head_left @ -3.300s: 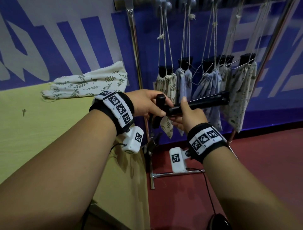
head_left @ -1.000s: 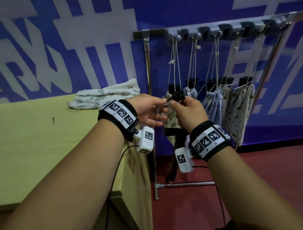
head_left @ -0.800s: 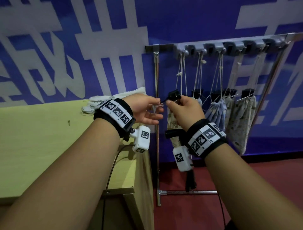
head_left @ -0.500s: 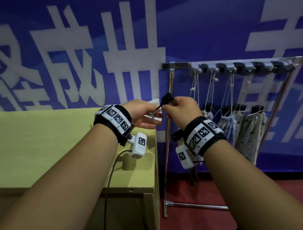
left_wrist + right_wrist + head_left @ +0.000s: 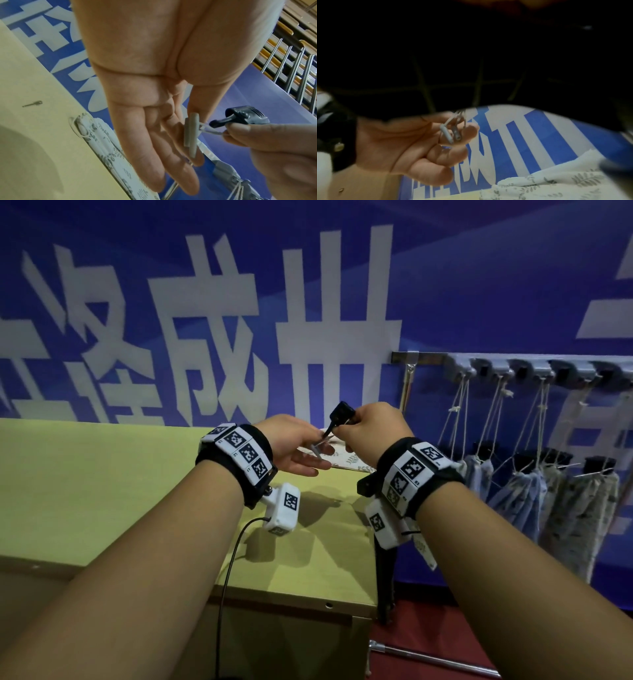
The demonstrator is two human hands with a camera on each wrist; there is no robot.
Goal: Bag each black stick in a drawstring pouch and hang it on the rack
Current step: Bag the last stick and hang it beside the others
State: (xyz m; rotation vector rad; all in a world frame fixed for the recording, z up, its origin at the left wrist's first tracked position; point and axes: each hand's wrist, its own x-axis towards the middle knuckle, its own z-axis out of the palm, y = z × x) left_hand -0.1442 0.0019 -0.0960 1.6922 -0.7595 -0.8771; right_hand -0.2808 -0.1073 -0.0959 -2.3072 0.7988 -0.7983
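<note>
right hand (image 5: 373, 429) curled round black stick (image 5: 385, 573) near its head | left hand (image 5: 294, 445) pinching grey tab (image 5: 191, 129) on cord (image 5: 210, 130) | stick likely rigid, light, long: grip upper shaft

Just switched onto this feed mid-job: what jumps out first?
Mid-frame, the right hand grips the black stick by its top while the left hand pinches grey toggles on a white cord. At right, filled pouches hang from the rack; behind, a blue banner with huge white characters.
</note>
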